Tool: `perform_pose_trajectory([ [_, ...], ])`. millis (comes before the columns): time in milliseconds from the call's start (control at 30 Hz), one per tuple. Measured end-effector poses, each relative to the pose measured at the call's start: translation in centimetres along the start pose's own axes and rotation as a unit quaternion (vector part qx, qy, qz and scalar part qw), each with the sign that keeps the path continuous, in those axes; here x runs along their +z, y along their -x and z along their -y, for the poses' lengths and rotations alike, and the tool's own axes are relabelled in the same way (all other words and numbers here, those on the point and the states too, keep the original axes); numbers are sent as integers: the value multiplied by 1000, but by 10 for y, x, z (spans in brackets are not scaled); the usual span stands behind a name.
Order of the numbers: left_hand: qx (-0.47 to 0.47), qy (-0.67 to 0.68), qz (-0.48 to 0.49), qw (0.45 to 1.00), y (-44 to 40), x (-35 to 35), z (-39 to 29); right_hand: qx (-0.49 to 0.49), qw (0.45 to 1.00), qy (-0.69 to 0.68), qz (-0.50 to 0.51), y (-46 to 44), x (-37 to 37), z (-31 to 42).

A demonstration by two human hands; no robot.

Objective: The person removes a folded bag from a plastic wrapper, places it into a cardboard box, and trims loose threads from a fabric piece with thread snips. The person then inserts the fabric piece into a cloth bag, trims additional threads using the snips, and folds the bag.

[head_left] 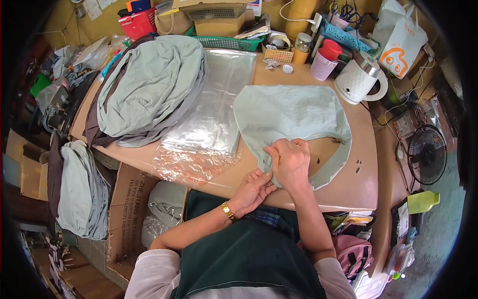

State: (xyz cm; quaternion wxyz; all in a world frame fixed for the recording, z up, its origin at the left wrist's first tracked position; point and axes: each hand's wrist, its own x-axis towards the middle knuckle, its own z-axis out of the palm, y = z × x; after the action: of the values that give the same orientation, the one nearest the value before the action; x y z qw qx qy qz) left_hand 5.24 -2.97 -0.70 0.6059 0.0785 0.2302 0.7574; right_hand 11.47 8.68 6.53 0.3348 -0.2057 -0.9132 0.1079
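Note:
A pale green cloth piece (289,107) lies on the brown-covered table in front of me, with a curved band looping round an opening on its right side. My right hand (290,164) is closed on the cloth's near left edge, knuckles up. Just below and to the left, my left hand (253,191) pinches the same edge, its fingertips close to the right hand. The bit of cloth between the fingers is mostly hidden. To the left lies a stack of clear plastic bags (219,94), and beyond it a pile of similar green, grey and dark cloth pieces (149,84).
A white kettle (354,77), a pink cup (323,65) and a jar (301,47) stand at the back right. A green basket (226,43) lines the back edge. Below left are an open cardboard box (127,214) and more folded cloth (79,189). A black fan (426,154) is at right.

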Motion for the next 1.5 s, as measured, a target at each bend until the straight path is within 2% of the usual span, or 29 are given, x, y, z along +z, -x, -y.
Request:
perform_pose_trajectory([
  [67,-27,34,-71,997,0,18,-17,-57,998,-25,-19,-2,-1,0],
  [200,-14,13,-59,998,-8,-2,-10,-17,999,-22,-25,-3,-3,-1],
  [300,27,65,-52,996,-5,13,-7,5,998,-37,-48,-2,-5,-1],
  [367,22,102,-51,993,-4,16,-10,98,989,-107,29,1,-7,-1],
  [400,18,100,-51,993,-4,12,-11,102,989,-106,27,-2,-16,-4],
  [467,13,159,-16,987,-4,3,-17,175,910,-297,231,-7,-49,-21],
  [500,9,158,-15,987,-2,1,-23,179,910,-297,227,1,-55,-37],
  [567,57,149,-46,986,-1,-1,-42,6,884,-227,408,23,-68,-73],
  [600,53,149,-44,986,-1,-8,-53,8,885,-225,407,32,-79,-84],
  [667,88,140,-68,984,0,-30,-74,77,911,-22,405,53,-97,-95],
  [800,65,221,-65,971,8,-55,-83,160,892,-21,421,68,-134,-75],
  [867,-15,222,-51,974,11,-63,-78,217,891,10,398,73,-144,-62],
  [900,-33,164,-63,984,11,-64,-78,227,891,11,394,78,-148,-66],
  [933,-71,-12,-55,996,19,-52,-89,239,891,-86,377,83,-154,-74],
  [967,-106,-187,-41,976,33,-27,-104,247,883,-181,355,88,-161,-84],
  [1000,-90,-318,-238,913,47,5,-113,256,884,-179,348,93,-170,-96],
  [1033,-73,-621,-150,766,57,1,-142,323,878,-256,244,96,-179,-110],
  [1067,-15,-604,-194,773,61,-15,-156,381,854,-327,136,97,-185,-121],
  [1100,82,-681,-225,692,58,-14,-171,377,890,-250,61,92,-179,-136],
  [1133,173,-735,-205,623,45,-5,-180,365,915,-171,-14,86,-167,-155],
  [1167,203,-742,-193,609,29,10,-179,312,932,-177,-44,80,-152,-163],
  [1200,288,-730,-167,597,3,5,-170,256,947,-183,-72,73,-134,-166],
  [1233,371,-711,-140,581,-27,-9,-160,254,947,-184,-74,68,-114,-169],
  [1300,369,-692,-84,614,-76,-21,-151,189,945,-236,-125,56,-86,-176],
  [1333,370,-692,-82,614,-85,-15,-152,188,945,-235,-127,48,-85,-181],
  [1400,175,-715,-66,673,-99,-4,-151,358,904,-229,43,38,-85,-193],
  [1433,169,-717,-61,673,-105,-8,-152,366,901,-229,41,37,-84,-200],
  [1500,193,-678,-91,703,-113,-22,-152,344,915,-209,-24,40,-80,-210],
])
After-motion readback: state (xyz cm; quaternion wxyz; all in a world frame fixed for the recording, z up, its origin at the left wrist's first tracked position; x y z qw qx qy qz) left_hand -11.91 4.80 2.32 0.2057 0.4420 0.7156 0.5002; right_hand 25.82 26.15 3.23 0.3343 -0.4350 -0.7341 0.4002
